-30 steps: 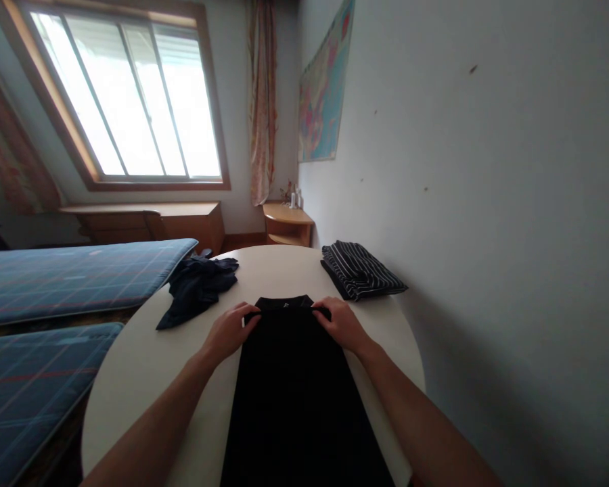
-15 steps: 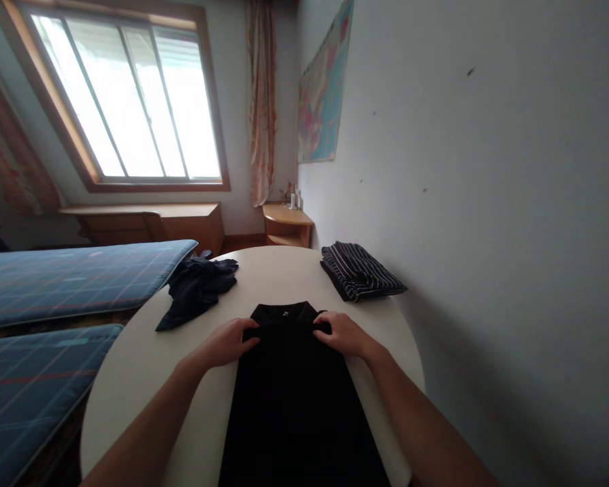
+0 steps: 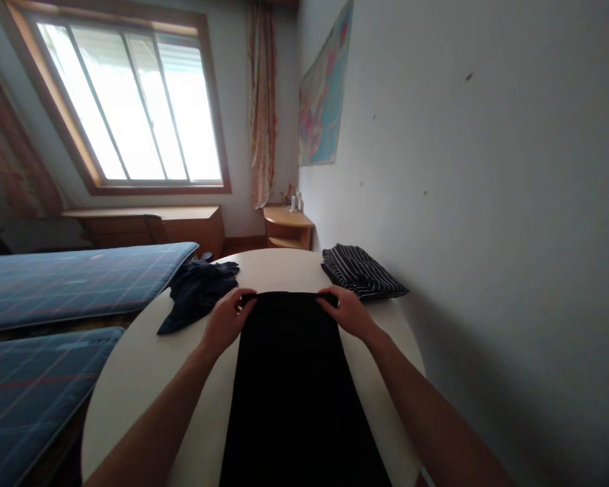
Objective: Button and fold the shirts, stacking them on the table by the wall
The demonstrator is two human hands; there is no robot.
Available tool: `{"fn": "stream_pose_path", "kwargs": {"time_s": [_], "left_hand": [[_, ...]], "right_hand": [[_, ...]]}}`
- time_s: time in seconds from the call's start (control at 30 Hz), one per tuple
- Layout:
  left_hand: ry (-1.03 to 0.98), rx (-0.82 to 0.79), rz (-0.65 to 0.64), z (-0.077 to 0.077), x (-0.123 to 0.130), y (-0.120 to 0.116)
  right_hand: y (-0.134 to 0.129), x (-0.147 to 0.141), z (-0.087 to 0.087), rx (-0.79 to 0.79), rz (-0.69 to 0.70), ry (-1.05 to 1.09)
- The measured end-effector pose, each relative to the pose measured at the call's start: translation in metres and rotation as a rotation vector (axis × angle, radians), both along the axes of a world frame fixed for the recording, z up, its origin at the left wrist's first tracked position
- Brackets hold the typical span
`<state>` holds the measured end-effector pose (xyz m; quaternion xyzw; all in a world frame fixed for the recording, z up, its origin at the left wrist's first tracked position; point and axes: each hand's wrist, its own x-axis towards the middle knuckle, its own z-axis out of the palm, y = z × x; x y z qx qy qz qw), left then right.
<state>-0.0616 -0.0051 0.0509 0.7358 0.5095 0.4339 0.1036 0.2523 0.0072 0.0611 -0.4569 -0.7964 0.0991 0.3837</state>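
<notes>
Fingers of our left hand (image 3: 225,320) pinch one far corner of the black garment (image 3: 289,392), which spans the middle of the round table (image 3: 279,267), its far edge perhaps slightly raised; our right hand (image 3: 350,312) pinches the other, near striped clothes (image 3: 366,272) at the table's far right.

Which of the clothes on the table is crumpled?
The navy garment on the left of the table. It lies bunched up; the black garment is spread out, held by the left hand and right hand, and the striped clothing lies folded at right.
</notes>
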Motion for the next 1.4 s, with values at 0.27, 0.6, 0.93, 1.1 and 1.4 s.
{"fn": "stream_pose_path", "kwargs": {"time_s": [0.27,0.6,0.93,1.1,1.4], "left_hand": [[-0.028,-0.266,0.05,-0.044,-0.001,0.023],[0.018,-0.212,0.132,-0.046,0.0,0.023],[0.356,-0.133,-0.112,-0.043,0.043,-0.025],[0.504,-0.169,-0.266,-0.025,0.06,-0.053],[0.577,-0.311,-0.207,-0.021,0.075,-0.073]], "right_hand": [[0.035,-0.01,-0.043,-0.127,0.05,0.127],[0.035,-0.01,-0.052,-0.041,0.0,0.108],[-0.002,-0.046,-0.048,-0.173,0.156,-0.391],[0.005,-0.044,-0.049,-0.272,-0.102,-0.488],[-0.009,-0.036,-0.036,-0.24,-0.612,-0.549]]}}
